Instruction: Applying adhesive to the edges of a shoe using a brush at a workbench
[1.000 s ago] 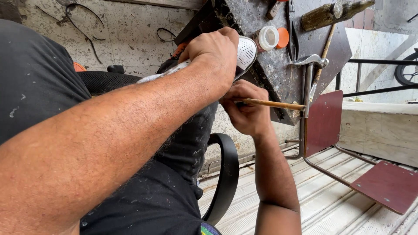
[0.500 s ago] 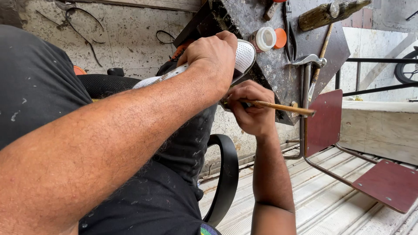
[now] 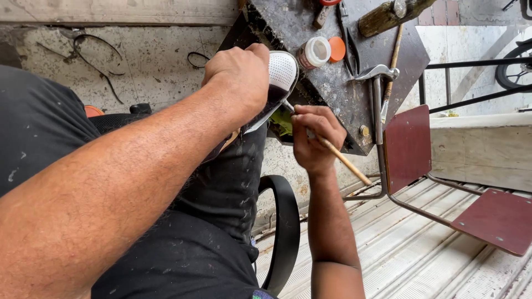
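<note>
My left hand (image 3: 239,77) grips a white shoe (image 3: 281,73) with a perforated toe, holding it on my lap over dark trousers. My right hand (image 3: 313,135) is closed around a thin wooden-handled brush (image 3: 344,161). The brush's tip points up and left to the edge of the shoe's sole, and its handle slants down to the right. Both hands sit close together in front of a dark, stained work board (image 3: 327,72).
On the board lie a small white-capped jar (image 3: 313,52), an orange lid (image 3: 336,49), a wooden-handled tool (image 3: 388,16) and a metal tool (image 3: 378,73). A dark red metal-framed chair (image 3: 410,147) stands at right. A black chair arm (image 3: 285,232) curves below my right forearm.
My right hand has turned the brush: its handle, first pointing right and level, now slants down to the right, tip at the shoe's edge. My left hand keeps hold of the shoe.
</note>
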